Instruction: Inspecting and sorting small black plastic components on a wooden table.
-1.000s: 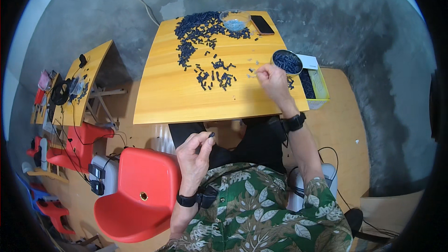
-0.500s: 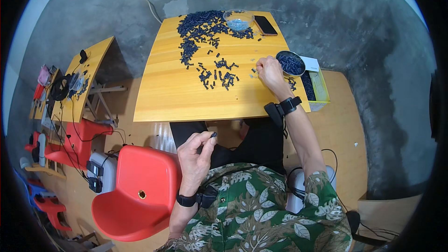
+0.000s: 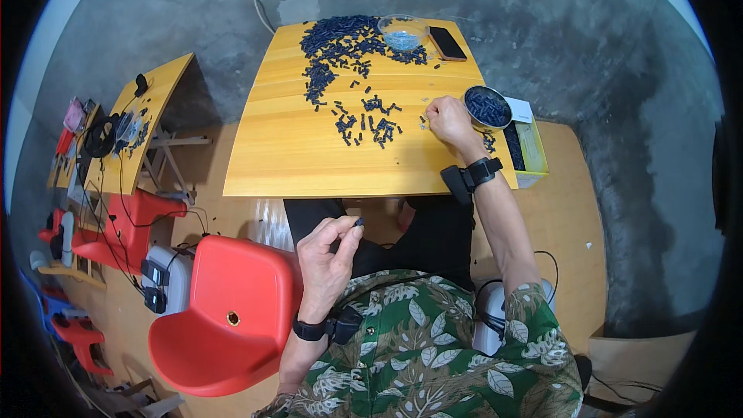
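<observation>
- While the person is sitting at the yellow table point(image 3: 309, 155) in the middle of the frame, the left hand point(image 3: 329, 251) is hanging low, below the table's near edge and over the lap, with thumb and forefinger pinching a small dark piece point(image 3: 359, 221).
- That hand is sitting almost exactly where it was a second ago, still closed on the same piece, so nothing there is changing.
- Right of centre, the right hand point(image 3: 447, 118) is resting on the tabletop with its fingers curled down; whether it is gripping anything I cannot tell (the knuckles are hiding the fingertips).
- Compared with a second ago, this hand is sitting a little further up the table and closer to the round metal bowl point(image 3: 487, 106) of dark pieces at the right edge, now just beside it; by my reading, the picking is carrying on at that side of the table.
- A loose cluster of dark pieces point(image 3: 368, 124) is lying just left of the right hand, and a much bigger heap point(image 3: 337, 46) is spreading across the upper part of the table.
- At the top of the table a clear bowl point(image 3: 403, 32) is standing next to a dark phone point(image 3: 447, 42).
- In the lower left a red chair point(image 3: 224, 317) is standing beside the person.
</observation>
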Demonstrator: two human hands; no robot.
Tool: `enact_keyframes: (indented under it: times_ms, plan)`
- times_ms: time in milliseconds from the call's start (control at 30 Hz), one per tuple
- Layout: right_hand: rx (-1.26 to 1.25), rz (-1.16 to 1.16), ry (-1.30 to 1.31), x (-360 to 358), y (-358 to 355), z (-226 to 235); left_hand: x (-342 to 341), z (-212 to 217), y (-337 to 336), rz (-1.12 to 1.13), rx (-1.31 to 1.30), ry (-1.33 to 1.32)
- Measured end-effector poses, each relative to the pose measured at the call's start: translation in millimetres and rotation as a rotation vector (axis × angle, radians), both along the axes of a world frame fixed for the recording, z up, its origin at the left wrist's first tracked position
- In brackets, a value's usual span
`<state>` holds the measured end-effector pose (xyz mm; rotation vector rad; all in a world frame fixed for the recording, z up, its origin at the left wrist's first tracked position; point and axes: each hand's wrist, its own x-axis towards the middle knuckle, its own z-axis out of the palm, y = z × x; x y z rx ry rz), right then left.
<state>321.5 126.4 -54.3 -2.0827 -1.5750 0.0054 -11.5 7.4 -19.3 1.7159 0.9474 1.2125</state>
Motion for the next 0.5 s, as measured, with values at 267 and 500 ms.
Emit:
enact_keyframes:
  times_ms: [267,500]
  plan:
    - [-0.080,0.000,0.170,0.7,-3.7,5.3,2.0,-0.2,0.8,-0.014,0.020,-0.025]
    - [-0.096,-0.041,0.049,-5.9,-4.4,7.1,1.7,4.1,0.3,-0.017,0.016,0.001]
